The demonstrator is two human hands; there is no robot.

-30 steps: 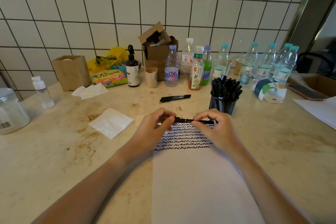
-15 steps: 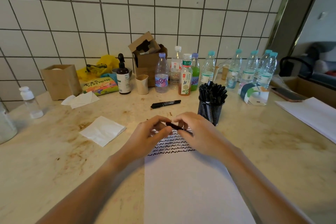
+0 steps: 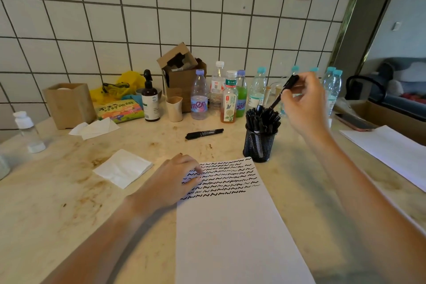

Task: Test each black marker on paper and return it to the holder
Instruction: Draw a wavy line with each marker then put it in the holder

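countertop [image 3: 57, 203]: right hand [image 3: 304, 108] grips marker [image 3: 284, 92] above holder [image 3: 259, 145]; left hand [image 3: 170, 182] flat on paper [image 3: 230, 237].

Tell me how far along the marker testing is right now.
Done: seven rows of squiggles fill the top of the paper, so many markers look tested. In hand: the right hand lowers a marker into the packed mesh holder; the left hand rests on the paper. Left: one marker on the counter; how many in the holder remain untested cannot be told.

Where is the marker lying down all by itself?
The loose marker lies flat on the table, left of the mesh holder and in front of the bottles.
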